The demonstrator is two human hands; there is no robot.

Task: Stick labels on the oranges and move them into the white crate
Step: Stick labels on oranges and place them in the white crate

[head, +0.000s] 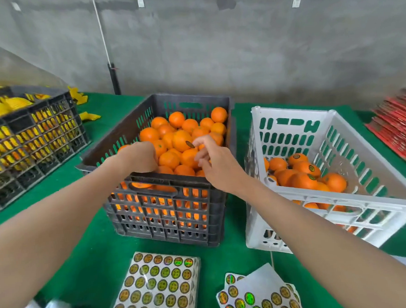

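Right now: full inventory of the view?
dark grey slatted plastic crate: one, table centre
unlabelled oranges: many, orange, heaped in it
white slatted plastic crate: one, right of it
labelled oranges: several, orange, inside white crate
round dark label: one, over the heap
sticker sheets: full stack plus loose sheets, gold-green, near edge
black crate of yellow pieces: one, far left
red printed stack: one, far right
green table cover: one, underneath
left hand: in dark crate, fingers hidden
right hand: above them, pinching label
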